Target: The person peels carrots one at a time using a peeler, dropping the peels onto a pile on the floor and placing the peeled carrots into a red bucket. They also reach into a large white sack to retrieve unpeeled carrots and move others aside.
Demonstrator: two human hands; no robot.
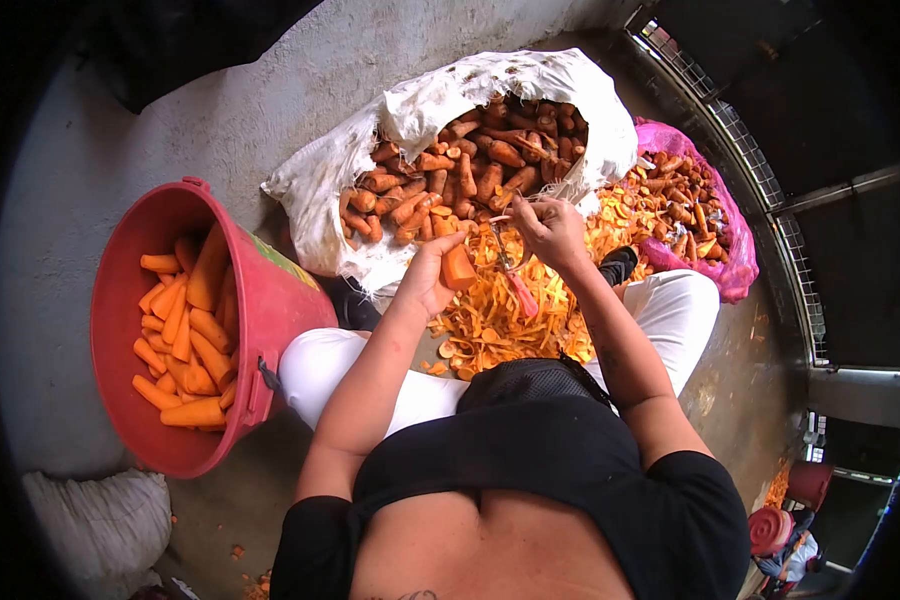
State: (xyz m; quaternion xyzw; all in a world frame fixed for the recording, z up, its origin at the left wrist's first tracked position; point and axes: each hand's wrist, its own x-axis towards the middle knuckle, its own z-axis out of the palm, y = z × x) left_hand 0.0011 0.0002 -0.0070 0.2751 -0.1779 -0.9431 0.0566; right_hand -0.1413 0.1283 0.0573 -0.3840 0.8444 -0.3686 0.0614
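Note:
My left hand is closed around a peeled carrot, its blunt orange end facing right. My right hand pinches a peeler near its metal head; a pinkish-red handle points down below it. The two hands are apart, above a heap of orange peelings between the legs. Just beyond them, a torn white sack lies on its side, full of unpeeled carrots.
On the left, a large red bucket holds peeled carrots. A pink bag of carrot pieces stands at right. A pale sack lies lower left. Metal grating runs along the right. Another person is partly visible lower right.

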